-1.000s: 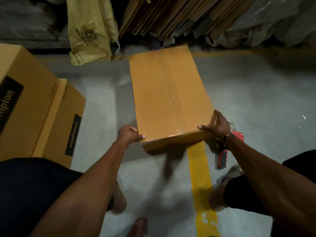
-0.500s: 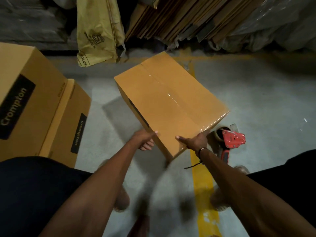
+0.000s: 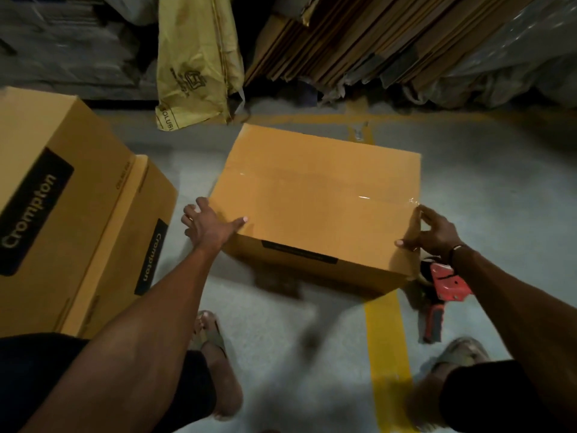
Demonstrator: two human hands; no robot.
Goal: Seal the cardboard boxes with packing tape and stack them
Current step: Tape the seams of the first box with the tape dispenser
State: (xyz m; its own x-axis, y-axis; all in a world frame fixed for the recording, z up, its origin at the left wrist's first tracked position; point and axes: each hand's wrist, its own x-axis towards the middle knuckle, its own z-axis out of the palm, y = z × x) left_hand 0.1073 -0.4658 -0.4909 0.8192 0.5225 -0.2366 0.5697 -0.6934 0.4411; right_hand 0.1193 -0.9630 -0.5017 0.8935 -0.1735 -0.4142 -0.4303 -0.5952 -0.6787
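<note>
Both forearms are bare, with no sleeves showing. A thin dark band (image 3: 456, 249) circles the wrist of the right hand (image 3: 432, 229); the left hand (image 3: 207, 225) wears nothing. Dark shorts (image 3: 46, 370) cover the legs, and the feet are in greyish open-toed sandals (image 3: 209, 335).

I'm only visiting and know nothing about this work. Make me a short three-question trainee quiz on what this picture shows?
1. True or false: clear tape already runs across the top of the box between the hands.
2. Where is the red tape dispenser? A) on the box B) on the floor beside the box's right corner C) in the left hand
3. What word is printed on the two boxes at left?

Key
1. True
2. B; the right hand holds the box corner, not the dispenser.
3. Crompton
</note>
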